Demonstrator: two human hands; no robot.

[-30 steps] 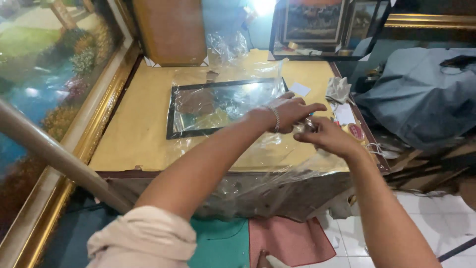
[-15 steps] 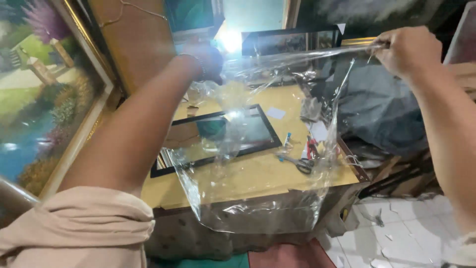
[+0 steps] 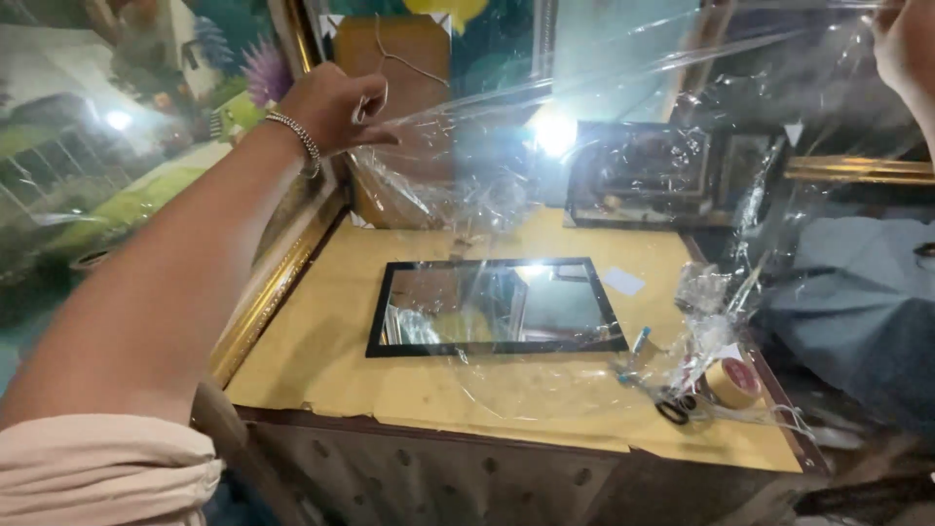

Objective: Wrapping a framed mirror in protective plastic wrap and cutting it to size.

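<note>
Above the table: clear plastic sheet (image 3: 623, 146) — stretched between both raised hands
Left hand (image 3: 331, 105): fingers pinched on the sheet's corner
Right hand (image 3: 906, 44): at the frame's top edge — grip cannot be made out
Table (image 3: 321, 360): black picture frame (image 3: 495, 307), scissors (image 3: 674, 407), tape roll (image 3: 732, 382)

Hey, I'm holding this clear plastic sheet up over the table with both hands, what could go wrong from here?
The plastic sheet hangs loose and crumpled between your left hand and right hand, so it may cling to itself and crease. Its lower edge trails by the scissors and tape roll, so it might snag or drag them off the table.
</note>
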